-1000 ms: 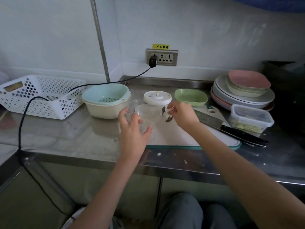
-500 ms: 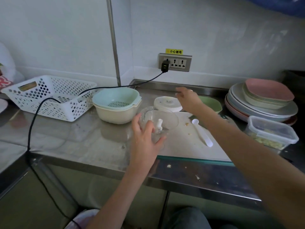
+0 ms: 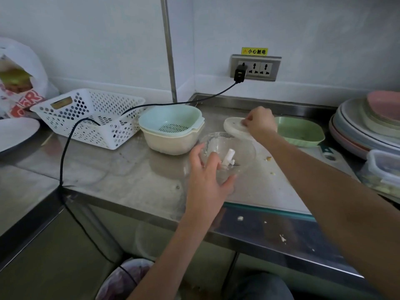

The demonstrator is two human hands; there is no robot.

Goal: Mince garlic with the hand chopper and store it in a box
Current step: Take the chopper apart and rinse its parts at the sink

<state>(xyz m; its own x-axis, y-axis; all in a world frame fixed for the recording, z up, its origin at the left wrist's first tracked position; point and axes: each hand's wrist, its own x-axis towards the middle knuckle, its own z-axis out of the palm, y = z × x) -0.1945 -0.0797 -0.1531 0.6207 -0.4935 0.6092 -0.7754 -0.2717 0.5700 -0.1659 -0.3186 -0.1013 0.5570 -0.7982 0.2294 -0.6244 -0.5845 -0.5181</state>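
Note:
The chopper's clear bowl [image 3: 242, 148] stands on the white cutting board [image 3: 266, 187] with a white blade post [image 3: 229, 156] upright inside it. My left hand [image 3: 207, 178] grips the bowl's near side. My right hand [image 3: 259, 124] holds the chopper's white round lid [image 3: 234, 127], tilted just behind the bowl's far rim. A clear lidded box [image 3: 384, 167] with pale garlic in it sits at the right edge. Small garlic bits [image 3: 269, 158] lie on the board.
A mint colander in a cream bowl [image 3: 171, 131] stands left of the chopper, with a white perforated basket [image 3: 91, 115] and a black cable [image 3: 65, 152] further left. A green dish [image 3: 300, 131] and stacked plates [image 3: 368, 126] stand at the back right.
My right hand reached back to the white lid, took hold of it and tilted it up toward the bowl. My left hand stayed on the bowl. The view shifted left.

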